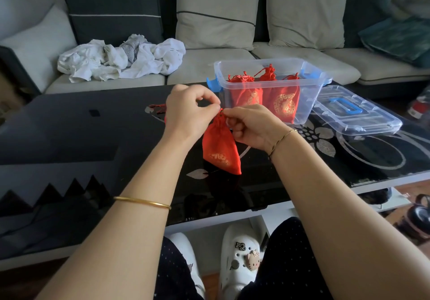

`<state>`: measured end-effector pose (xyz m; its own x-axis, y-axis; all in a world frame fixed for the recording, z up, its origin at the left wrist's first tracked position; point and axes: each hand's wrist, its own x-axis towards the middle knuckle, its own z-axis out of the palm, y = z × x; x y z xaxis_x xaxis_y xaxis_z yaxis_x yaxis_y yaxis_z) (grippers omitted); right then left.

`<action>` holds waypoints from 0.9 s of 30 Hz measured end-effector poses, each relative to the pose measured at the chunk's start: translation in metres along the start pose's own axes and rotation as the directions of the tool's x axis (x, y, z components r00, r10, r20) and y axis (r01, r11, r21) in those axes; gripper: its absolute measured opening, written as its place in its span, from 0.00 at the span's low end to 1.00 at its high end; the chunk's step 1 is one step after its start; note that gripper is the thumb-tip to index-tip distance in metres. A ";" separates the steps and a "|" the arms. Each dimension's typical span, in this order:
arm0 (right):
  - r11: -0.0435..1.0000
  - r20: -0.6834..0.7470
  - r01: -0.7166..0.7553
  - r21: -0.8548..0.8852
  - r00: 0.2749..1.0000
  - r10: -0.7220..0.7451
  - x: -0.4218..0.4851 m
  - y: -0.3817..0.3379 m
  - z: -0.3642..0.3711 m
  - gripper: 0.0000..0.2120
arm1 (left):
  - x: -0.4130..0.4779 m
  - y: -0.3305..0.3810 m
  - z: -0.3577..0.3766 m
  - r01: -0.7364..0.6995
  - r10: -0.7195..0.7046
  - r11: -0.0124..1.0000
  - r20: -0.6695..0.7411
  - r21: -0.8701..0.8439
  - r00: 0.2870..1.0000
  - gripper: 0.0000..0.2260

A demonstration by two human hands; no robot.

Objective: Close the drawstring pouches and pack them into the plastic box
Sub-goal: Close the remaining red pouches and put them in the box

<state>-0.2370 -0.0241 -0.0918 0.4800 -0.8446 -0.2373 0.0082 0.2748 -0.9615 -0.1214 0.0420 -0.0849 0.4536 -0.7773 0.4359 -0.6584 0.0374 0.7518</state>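
Red drawstring pouch [221, 146] hangs at the middle of the view, gathered neck upward, over the dark glass tabletop [93, 137]. At the neck the left hand [186, 109] pinches from 10 o'clock with thumb and forefinger, and the right hand [253, 127] pinches from 3 o'clock, its other fingers [235, 126] curled.

I judge the pouch light and limp: thin, shiny cloth, probably slippery, that sags wherever it is unsupported. Hold belongs at the cinched neck or the cords, not the body.

At 1 o'clock of it stands the clear plastic box [310, 97], with several closed red pouches [283, 104] upright inside. Its lid [356, 113] lies at 3 o'clock of the box.

The cords are too fine to make out between the fingertips, so I cannot tell whether the neck is fully drawn, nor whether the lower corner touches the tabletop. A red tassel [159, 109] shows at 9 o'clock of the left hand; whatever it belongs to is hidden.
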 end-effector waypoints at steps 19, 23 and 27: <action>0.976 0.140 -0.131 0.174 0.984 0.108 0.001 0.001 -0.009 0.09 | -0.001 -0.003 0.009 -0.183 0.181 0.914 0.038 0.363 0.983 0.05; 0.991 0.144 -0.049 0.122 0.989 0.031 0.000 -0.001 -0.012 0.06 | 0.000 -0.005 0.009 -0.237 0.252 0.906 0.005 0.351 0.968 0.05; 0.969 -0.015 0.181 -0.170 0.982 -0.186 0.001 0.000 -0.019 0.05 | 0.002 -0.007 0.009 -0.188 0.221 0.917 -0.056 0.351 0.974 0.05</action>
<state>-0.2533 -0.0341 -0.0943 0.4565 -0.8879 -0.0566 -0.0541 0.0357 -0.9979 -0.1210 0.0351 -0.0940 0.3297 -0.7137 0.6180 -0.9001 -0.0403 0.4337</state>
